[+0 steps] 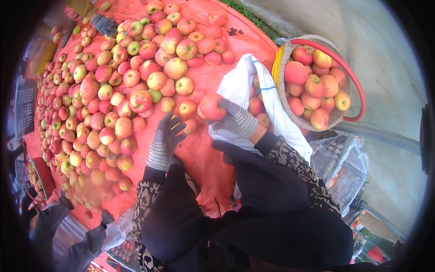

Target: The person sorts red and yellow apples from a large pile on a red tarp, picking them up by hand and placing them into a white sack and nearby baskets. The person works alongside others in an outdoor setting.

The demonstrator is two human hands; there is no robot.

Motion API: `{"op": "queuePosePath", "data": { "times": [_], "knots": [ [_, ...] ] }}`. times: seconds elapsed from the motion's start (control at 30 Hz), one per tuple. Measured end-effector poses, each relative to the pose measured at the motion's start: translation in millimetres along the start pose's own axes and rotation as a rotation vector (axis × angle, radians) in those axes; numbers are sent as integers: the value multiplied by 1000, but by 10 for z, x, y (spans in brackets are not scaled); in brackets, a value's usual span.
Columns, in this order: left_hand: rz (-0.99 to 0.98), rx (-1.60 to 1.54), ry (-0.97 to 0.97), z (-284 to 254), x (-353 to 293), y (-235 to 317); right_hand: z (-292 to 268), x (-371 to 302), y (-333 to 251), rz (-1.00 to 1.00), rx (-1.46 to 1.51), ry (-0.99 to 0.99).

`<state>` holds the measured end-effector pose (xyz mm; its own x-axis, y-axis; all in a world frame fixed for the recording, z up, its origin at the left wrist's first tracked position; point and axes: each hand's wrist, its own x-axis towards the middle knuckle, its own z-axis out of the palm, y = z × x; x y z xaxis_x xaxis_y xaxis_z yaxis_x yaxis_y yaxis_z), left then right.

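Note:
My right hand [236,120], in a grey striped glove, grips a red apple [211,107] at the near edge of the apple pile. Just beyond that hand is a white sack [247,72] with a blue stripe, its mouth gaping and several apples [256,106] inside. My left hand [164,138], gloved the same way, has its fingers spread and holds nothing. It hovers over the red sheet [201,170], beside the heap of red and yellow apples [123,128]. A yellowish apple [187,108] lies between my two hands.
To the right stands a basket [290,106] with a red handle, full of apples. Clear plastic bags [349,167] lie below it. At the far left are a dark crate [26,106] and a red basket [41,179]. Another person's gloved hand [104,25] reaches over the far pile.

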<state>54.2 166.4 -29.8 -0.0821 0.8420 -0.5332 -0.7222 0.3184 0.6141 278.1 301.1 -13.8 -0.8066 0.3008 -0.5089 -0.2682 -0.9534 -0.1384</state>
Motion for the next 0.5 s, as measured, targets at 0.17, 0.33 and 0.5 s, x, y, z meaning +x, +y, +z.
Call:
{"op": "queuePosePath", "data": {
  "times": [0.17, 0.33, 0.5],
  "knots": [
    [-52, 47, -141, 54, -4, -62, 365, -132, -7, -270, -408, 100],
    [-68, 87, -135, 54, -12, -131, 48, -230, -61, -119, 47, -8],
    [-109, 91, -84, 64, -24, -118, -147, -305, -170, -39, 160, -43]
  ]
}}
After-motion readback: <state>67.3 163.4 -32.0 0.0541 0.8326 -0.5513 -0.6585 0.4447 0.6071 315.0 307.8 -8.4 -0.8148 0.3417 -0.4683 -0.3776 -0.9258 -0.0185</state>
